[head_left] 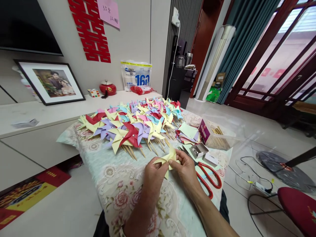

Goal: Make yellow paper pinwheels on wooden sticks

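Observation:
Between my two hands is a pale yellow paper pinwheel [166,159], its blades folded toward the middle. My left hand [156,170] pinches its left side with thumb and finger. From the right, my right hand [184,166] grips it, the thumb pressed near its centre. Red-handled scissors [209,176] lie right beside my right hand. Just beyond it sits a small open box [198,150] of metal pins, with a white box [211,159] next to it. Many finished pinwheels [132,135] on sticks cover the far left of the table.
Stacked coloured paper squares [189,131] lie on the flowered tablecloth [123,194]. Behind them, a clear plastic box [228,140] holds wooden sticks [218,133]. A white cabinet [49,118] borders the table's far left. A red stool [297,207] and a cable stand on the right.

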The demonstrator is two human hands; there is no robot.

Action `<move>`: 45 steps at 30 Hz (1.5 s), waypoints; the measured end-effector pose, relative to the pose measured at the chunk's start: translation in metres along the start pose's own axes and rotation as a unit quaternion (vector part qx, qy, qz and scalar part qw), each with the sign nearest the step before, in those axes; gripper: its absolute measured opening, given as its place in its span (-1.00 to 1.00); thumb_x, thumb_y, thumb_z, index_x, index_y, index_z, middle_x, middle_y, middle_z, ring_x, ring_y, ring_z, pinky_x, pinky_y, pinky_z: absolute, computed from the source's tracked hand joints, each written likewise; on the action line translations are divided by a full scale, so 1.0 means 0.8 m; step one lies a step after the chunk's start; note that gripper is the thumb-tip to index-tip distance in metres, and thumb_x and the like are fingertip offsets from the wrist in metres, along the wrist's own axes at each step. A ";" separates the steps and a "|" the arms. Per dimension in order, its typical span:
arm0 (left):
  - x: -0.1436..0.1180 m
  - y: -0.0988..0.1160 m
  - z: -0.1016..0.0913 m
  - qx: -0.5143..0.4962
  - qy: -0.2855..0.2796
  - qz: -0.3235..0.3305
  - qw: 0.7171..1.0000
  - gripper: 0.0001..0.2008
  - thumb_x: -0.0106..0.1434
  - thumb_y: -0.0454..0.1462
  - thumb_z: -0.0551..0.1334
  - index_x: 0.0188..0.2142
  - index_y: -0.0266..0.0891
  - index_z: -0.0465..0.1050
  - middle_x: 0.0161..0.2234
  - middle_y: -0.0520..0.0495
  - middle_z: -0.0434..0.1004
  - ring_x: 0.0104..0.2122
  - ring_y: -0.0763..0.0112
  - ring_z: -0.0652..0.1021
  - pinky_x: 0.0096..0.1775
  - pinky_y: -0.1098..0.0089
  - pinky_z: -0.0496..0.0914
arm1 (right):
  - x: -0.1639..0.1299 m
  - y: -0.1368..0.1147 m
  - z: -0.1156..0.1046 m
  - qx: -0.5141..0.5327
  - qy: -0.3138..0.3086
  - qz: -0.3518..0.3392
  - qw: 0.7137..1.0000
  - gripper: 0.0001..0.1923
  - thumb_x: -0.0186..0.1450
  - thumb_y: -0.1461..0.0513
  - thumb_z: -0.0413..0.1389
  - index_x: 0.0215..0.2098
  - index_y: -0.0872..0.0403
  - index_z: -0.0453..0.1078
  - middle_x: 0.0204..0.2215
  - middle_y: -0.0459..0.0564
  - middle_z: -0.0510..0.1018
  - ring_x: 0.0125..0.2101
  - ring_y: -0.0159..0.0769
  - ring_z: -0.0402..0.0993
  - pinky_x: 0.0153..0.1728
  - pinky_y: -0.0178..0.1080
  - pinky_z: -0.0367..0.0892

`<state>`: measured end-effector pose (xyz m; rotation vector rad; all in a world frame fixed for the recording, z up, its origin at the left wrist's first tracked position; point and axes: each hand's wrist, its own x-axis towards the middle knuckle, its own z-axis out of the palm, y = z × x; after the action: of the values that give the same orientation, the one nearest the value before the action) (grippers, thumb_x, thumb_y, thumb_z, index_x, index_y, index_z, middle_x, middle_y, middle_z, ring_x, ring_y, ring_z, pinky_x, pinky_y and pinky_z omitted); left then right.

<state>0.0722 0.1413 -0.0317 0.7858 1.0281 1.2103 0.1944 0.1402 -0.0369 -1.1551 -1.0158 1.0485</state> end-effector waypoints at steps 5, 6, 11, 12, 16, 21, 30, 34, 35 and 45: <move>0.001 -0.001 -0.001 -0.024 -0.022 0.006 0.999 -0.82 0.03 -0.26 0.38 -0.36 -0.28 0.49 -0.52 0.01 0.60 -0.51 0.38 0.53 -0.40 0.45 0.34 | -0.002 -0.015 -0.002 0.018 -0.031 0.023 0.999 -0.59 0.01 0.30 0.30 -0.13 0.08 0.54 -0.44 -0.11 0.63 -0.44 -0.29 0.51 -0.37 -0.30 0.38; 0.001 0.000 -0.002 -0.027 -0.028 0.008 0.999 -0.82 0.03 -0.26 0.37 -0.36 -0.28 0.50 -0.50 -0.01 0.61 -0.50 0.37 0.54 -0.39 0.44 0.35 | -0.001 -0.017 -0.003 0.012 -0.040 0.024 0.999 -0.59 0.01 0.31 0.29 -0.14 0.08 0.54 -0.44 -0.11 0.63 -0.43 -0.29 0.52 -0.36 -0.29 0.39; -0.002 0.002 -0.003 -0.018 -0.054 -0.003 0.998 -0.84 0.03 -0.27 0.37 -0.37 -0.29 0.51 -0.51 -0.03 0.63 -0.49 0.32 0.56 -0.37 0.40 0.38 | 0.001 -0.025 -0.006 0.000 -0.089 0.041 0.995 -0.52 0.03 0.35 0.25 -0.05 0.06 0.50 -0.37 -0.09 0.65 -0.39 -0.27 0.53 -0.33 -0.28 0.39; -0.002 0.003 -0.003 -0.021 -0.060 -0.005 0.998 -0.83 0.03 -0.27 0.38 -0.36 -0.29 0.52 -0.51 -0.03 0.62 -0.49 0.32 0.56 -0.36 0.40 0.38 | 0.000 -0.027 -0.006 0.002 -0.095 0.040 0.995 -0.49 0.03 0.35 0.25 -0.01 0.05 0.48 -0.36 -0.10 0.64 -0.38 -0.27 0.53 -0.33 -0.29 0.39; -0.006 0.010 -0.002 -0.054 -0.085 -0.027 0.995 -0.77 0.00 -0.26 0.41 -0.31 -0.30 0.58 -0.50 -0.03 0.63 -0.48 0.33 0.57 -0.35 0.41 0.38 | -0.004 -0.033 -0.004 0.002 -0.103 0.026 0.994 -0.42 0.03 0.35 0.23 0.06 0.03 0.43 -0.41 -0.16 0.57 -0.41 -0.29 0.48 -0.32 -0.26 0.41; -0.012 0.028 0.000 -0.077 -0.135 -0.073 0.985 -0.67 -0.06 -0.19 0.47 -0.28 -0.30 0.64 -0.38 -0.13 0.70 -0.35 0.21 0.63 -0.29 0.38 0.43 | -0.010 -0.048 -0.003 -0.079 -0.088 -0.023 0.993 -0.44 0.10 0.29 0.22 0.10 0.04 0.44 -0.39 -0.12 0.55 -0.36 -0.25 0.47 -0.22 -0.20 0.42; -0.009 0.028 -0.006 -0.057 -0.079 -0.073 0.992 -0.67 -0.07 -0.15 0.50 -0.34 -0.30 0.62 -0.37 -0.15 0.71 -0.27 0.11 0.66 -0.27 0.34 0.47 | -0.019 -0.085 -0.049 -0.221 -0.123 -0.068 0.965 -0.57 0.23 0.23 0.23 0.08 0.03 0.49 -0.15 0.01 0.65 -0.16 -0.16 0.55 -0.07 -0.12 0.39; -0.007 0.024 -0.004 -0.043 -0.053 -0.073 0.995 -0.67 -0.14 -0.17 0.52 -0.38 -0.30 0.60 -0.42 -0.12 0.70 -0.31 0.11 0.66 -0.28 0.33 0.48 | 0.016 -0.118 -0.100 -0.274 -0.049 -0.105 0.955 -0.73 0.29 0.11 0.19 -0.10 0.05 0.54 -0.28 0.00 0.65 -0.26 -0.16 0.56 -0.20 -0.15 0.44; -0.007 0.023 -0.003 -0.041 -0.049 -0.071 0.995 -0.67 -0.15 -0.18 0.52 -0.39 -0.30 0.60 -0.43 -0.11 0.70 -0.33 0.11 0.66 -0.28 0.32 0.48 | 0.031 -0.132 -0.115 -0.300 -0.019 -0.116 0.947 -0.77 0.30 0.11 0.18 -0.17 0.06 0.55 -0.31 -0.01 0.65 -0.27 -0.17 0.56 -0.23 -0.17 0.44; -0.005 0.016 0.001 -0.049 -0.051 -0.074 0.995 -0.71 -0.10 -0.26 0.48 -0.35 -0.30 0.58 -0.38 -0.10 0.71 -0.26 0.11 0.67 -0.13 0.25 0.48 | 0.199 -0.176 -0.220 -0.471 0.051 0.174 0.863 -0.72 0.41 0.16 0.16 0.03 0.13 0.42 -0.05 0.05 0.55 -0.17 -0.22 0.55 -0.17 -0.10 0.52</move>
<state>0.0680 0.1397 -0.0187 0.6748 0.9198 1.0749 0.4135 0.2470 0.0927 -2.2359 -1.3061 0.7233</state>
